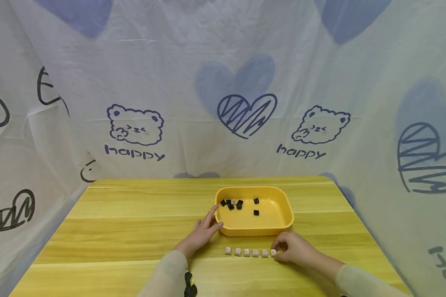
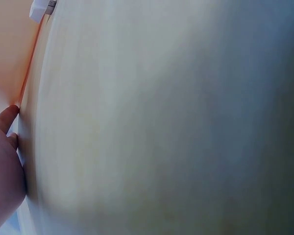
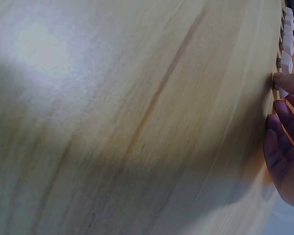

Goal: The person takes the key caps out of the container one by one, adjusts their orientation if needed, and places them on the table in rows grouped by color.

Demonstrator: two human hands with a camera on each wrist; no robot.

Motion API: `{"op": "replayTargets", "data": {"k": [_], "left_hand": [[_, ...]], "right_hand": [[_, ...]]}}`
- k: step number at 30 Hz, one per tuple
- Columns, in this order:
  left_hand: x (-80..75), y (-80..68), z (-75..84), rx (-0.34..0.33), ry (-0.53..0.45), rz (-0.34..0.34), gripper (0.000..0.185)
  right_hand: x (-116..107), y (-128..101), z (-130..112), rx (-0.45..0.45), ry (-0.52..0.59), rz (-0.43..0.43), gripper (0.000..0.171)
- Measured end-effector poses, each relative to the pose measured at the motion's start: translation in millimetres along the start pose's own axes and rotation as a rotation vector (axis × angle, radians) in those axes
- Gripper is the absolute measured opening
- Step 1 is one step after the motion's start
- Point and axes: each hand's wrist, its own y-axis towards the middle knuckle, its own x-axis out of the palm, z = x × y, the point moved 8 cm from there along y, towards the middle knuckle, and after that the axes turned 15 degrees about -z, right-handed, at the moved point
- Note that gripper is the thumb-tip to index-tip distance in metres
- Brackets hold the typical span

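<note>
A row of several white keycaps (image 1: pixel 246 252) lies on the table in front of a yellow tray (image 1: pixel 255 232). At the row's right end my right hand (image 1: pixel 295 249) pinches the last white keycap (image 1: pixel 273 252) between thumb and index finger. The right wrist view shows that hand (image 3: pixel 289 132) close over the wood, with other keycaps (image 3: pixel 286 62) lined up beyond it. My left hand (image 1: pixel 202 234) rests against the tray's left front corner, fingers extended along its side. In the left wrist view a fingertip of this hand (image 2: pixel 5 161) touches the tray wall (image 2: pixel 14 54).
Inside the tray several black keycaps (image 1: pixel 239 205) and one white keycap (image 1: pixel 234 202) lie loose, mostly at the left. The wooden table (image 1: pixel 134 222) extends on both sides. A printed cloth (image 1: pixel 193 136) hangs behind its far edge. A black and yellow item (image 1: pixel 189 284) is at the left sleeve.
</note>
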Motion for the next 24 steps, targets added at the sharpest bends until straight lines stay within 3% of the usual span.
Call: {"op": "replayTargets", "data": {"k": [17,24], "left_hand": [[-0.2,0.8,1.3,0.0,0.015,0.001,0.067],[-0.4,0.6,-0.1,-0.004,0.036,0.004,0.069]], "right_hand": [[-3,-4,-6,-0.003,-0.031,0.005,0.018],[-14,-7,-28,-0.021,-0.102,0.01,0.023]]}}
